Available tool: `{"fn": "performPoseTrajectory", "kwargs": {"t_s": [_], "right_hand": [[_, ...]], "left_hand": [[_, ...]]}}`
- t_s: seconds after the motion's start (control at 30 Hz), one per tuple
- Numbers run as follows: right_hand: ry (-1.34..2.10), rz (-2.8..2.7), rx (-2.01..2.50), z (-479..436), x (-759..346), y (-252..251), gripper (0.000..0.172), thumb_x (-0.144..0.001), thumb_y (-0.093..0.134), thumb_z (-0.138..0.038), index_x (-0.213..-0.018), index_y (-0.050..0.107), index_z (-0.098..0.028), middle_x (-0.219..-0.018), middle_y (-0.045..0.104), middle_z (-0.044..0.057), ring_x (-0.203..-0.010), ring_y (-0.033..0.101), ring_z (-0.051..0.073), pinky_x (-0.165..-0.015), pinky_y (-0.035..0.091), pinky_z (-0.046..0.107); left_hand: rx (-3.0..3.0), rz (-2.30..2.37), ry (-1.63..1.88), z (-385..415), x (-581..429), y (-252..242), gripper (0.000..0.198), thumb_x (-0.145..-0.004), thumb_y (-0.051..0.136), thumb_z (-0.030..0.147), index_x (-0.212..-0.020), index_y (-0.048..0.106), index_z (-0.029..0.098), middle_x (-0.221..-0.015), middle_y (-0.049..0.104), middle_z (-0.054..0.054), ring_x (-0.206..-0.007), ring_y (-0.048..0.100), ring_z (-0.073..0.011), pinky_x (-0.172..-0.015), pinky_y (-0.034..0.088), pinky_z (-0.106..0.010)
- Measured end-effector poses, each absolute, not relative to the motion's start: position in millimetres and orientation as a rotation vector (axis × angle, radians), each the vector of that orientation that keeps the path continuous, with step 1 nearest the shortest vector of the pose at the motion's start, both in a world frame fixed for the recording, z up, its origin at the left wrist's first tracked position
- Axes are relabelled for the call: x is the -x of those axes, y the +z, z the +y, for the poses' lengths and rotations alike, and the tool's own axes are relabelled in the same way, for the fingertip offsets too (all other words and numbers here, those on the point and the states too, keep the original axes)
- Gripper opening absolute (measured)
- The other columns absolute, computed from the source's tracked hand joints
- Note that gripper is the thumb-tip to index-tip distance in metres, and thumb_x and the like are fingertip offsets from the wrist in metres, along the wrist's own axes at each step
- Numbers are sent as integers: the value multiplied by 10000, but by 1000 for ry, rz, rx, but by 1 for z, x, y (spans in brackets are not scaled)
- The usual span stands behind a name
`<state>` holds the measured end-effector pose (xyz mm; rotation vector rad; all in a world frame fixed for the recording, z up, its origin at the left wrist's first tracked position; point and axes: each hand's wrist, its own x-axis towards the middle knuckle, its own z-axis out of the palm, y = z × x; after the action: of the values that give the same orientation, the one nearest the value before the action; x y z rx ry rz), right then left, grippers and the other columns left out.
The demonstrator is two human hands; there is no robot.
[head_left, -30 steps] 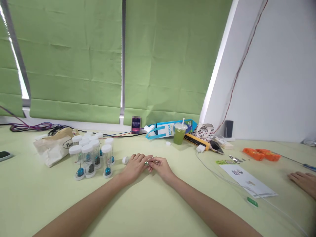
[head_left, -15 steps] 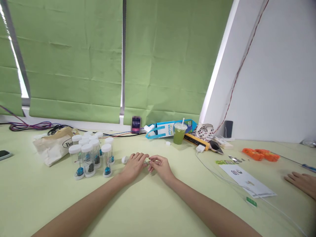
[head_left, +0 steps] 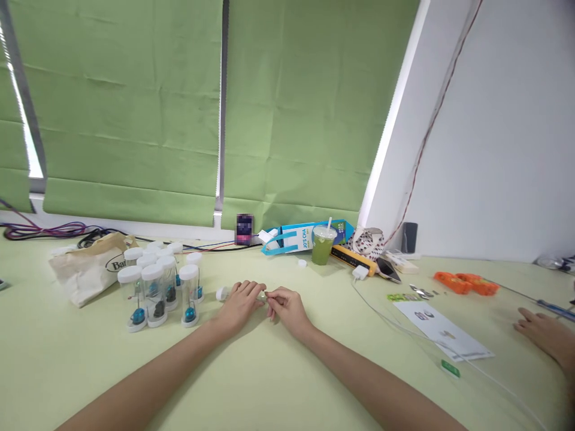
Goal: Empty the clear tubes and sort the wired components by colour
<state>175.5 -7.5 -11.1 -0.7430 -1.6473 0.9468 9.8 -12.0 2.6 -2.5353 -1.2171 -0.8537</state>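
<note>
My left hand (head_left: 242,305) is closed over a clear plastic tube (head_left: 260,296) lying on its side on the table. A white cap (head_left: 221,294) closes the tube's left end. At the other end, my right hand (head_left: 287,308) pinches something small, too tiny to make out. Left of my hands stand several upright clear tubes (head_left: 190,293) with white caps at both ends and blue or black pieces inside. A loose white cap (head_left: 302,263) lies beyond my right hand.
A cup of green drink (head_left: 322,248), a blue-and-white bag (head_left: 296,238) and a yellow power strip (head_left: 353,259) stand behind. Orange parts (head_left: 465,284), a paper sheet (head_left: 442,329) and a white cable (head_left: 381,317) lie right. Another person's hand (head_left: 541,332) rests far right. A cloth bag (head_left: 85,272) sits left.
The view has shifted slightly to the right. My right hand's fingers have moved a little at the tube's end; my left hand keeps its hold.
</note>
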Motion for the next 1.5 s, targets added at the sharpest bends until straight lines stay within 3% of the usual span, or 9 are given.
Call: {"fn": "performPoseTrajectory", "kwargs": {"t_s": [0.2,0.33,0.53,0.73,0.93,1.2,1.37,1.5], "right_hand": [[815,-1789,803,-11,-174,-10,205,-789,489,-298,-856,649,-188,-769,496,14,-432,495,55,-382,419,207],[600,-1926,834,-18,-174,-4,233,-817,427,-199,-880,651,-206,-768,493,21,-532,489,76,-470,420,209],[246,-2099,911,-25,-174,3,410,-697,490,-50,-1026,589,-273,-860,455,18,-793,482,135,-707,424,259],[291,-2055,913,-26,-175,6,526,-574,441,36,-989,581,-255,-896,460,18,-846,477,153,-760,416,282],[315,-1775,1086,-12,-182,4,371,-621,417,1,-889,569,-206,-868,489,21,-685,475,128,-706,436,289],[301,-1900,1270,-3,-184,-2,58,-653,594,-141,-692,610,-180,-905,439,40,-901,486,168,-812,393,282],[281,-1956,1344,2,-182,-2,68,-654,586,-108,-632,595,-171,-879,448,48,-892,476,174,-781,389,279],[175,-2016,1372,9,-180,-9,114,-653,559,-74,-586,552,-166,-857,462,70,-862,454,203,-706,384,303]], "left_hand": [[2558,-1187,-847,-14,-9,5,202,-844,440,265,-1043,437,232,-984,552,-16,-914,463,-188,-758,328,-315],[2551,-1172,-867,-12,-9,2,203,-845,437,253,-1046,436,229,-976,557,-18,-903,471,-188,-755,329,-318],[2580,-1153,-929,-11,-8,1,191,-847,427,249,-1037,444,230,-998,557,-27,-903,480,-188,-752,339,-323],[2590,-1159,-976,-9,-8,0,184,-847,428,250,-1029,443,229,-979,546,-25,-903,483,-184,-765,345,-331],[2530,-1186,-1036,-4,-8,-6,256,-841,444,285,-1087,409,225,-969,539,-35,-915,490,-193,-778,363,-346],[2514,-1192,-1088,-11,-9,0,236,-843,409,353,-1025,438,205,-910,540,-43,-863,505,-196,-749,398,-341],[2481,-1216,-1010,-20,-11,8,249,-828,399,407,-942,465,195,-804,530,-27,-749,505,-185,-683,400,-323],[2488,-1179,-997,-24,-12,9,161,-817,414,336,-877,456,192,-779,538,-24,-719,511,-178,-665,393,-313]]}}
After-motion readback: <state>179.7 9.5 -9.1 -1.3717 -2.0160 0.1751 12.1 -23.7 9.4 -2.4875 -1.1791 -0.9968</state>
